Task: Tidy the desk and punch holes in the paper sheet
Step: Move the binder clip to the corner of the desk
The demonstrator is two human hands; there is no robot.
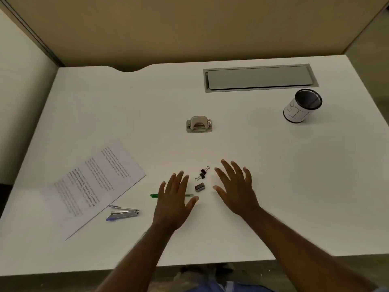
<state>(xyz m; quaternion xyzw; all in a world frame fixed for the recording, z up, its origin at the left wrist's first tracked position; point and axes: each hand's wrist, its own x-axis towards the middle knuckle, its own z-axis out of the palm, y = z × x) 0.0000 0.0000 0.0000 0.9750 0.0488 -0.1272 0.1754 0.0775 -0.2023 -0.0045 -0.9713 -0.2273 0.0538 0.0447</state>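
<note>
A printed paper sheet [92,186] lies at an angle on the left of the white desk [126,112]. A grey hole punch [199,124] stands mid-desk. My left hand [174,199] hovers flat with fingers spread over a green pen [154,195], hiding its middle. My right hand [236,186] is spread flat beside it, holding nothing. Between the hands lie two black binder clips [202,173] and a small metal sharpener [199,187]. A silver stapler with a blue end [123,212] lies by the sheet's lower edge.
A black mesh pen cup with a white paper label [301,107] stands at the right rear. A grey cable-tray lid [260,77] is set into the desk's back. Partition walls enclose the desk at the back and left.
</note>
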